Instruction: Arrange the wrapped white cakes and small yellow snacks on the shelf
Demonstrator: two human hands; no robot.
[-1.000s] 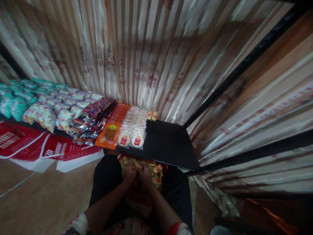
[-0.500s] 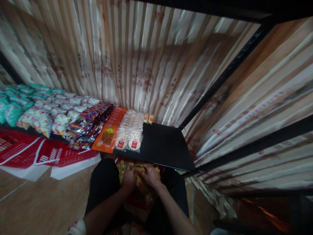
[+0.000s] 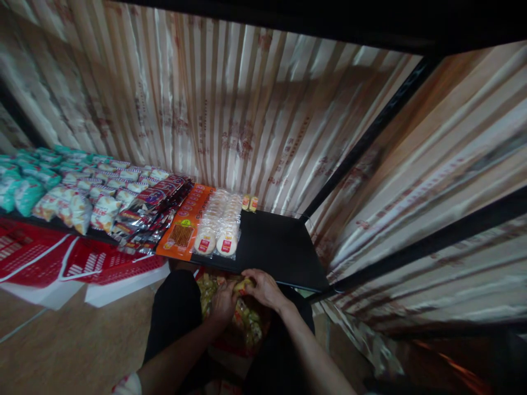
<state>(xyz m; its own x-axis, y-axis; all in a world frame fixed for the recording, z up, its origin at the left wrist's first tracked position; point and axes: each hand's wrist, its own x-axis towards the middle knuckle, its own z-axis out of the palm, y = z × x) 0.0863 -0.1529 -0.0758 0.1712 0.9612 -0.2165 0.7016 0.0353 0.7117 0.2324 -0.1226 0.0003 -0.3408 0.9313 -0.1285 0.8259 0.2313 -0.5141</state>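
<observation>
The right hand (image 3: 264, 288) pinches a small yellow pack (image 3: 244, 285) in its grip. The left hand (image 3: 224, 302) is just beside; I cannot tell its grip.

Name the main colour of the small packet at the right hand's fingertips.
The packet is yellow; it shows best in the head view.

Plain black-looking cloth trousers (image 3: 175, 310), both legs. Off-white fabric left sleeve (image 3: 128, 383), reddish patches, detail blurred. Left forearm (image 3: 185, 346), right forearm (image 3: 310, 348) uncovered. Left fingers (image 3: 227, 288), right fingers (image 3: 259, 278) bare.
</observation>
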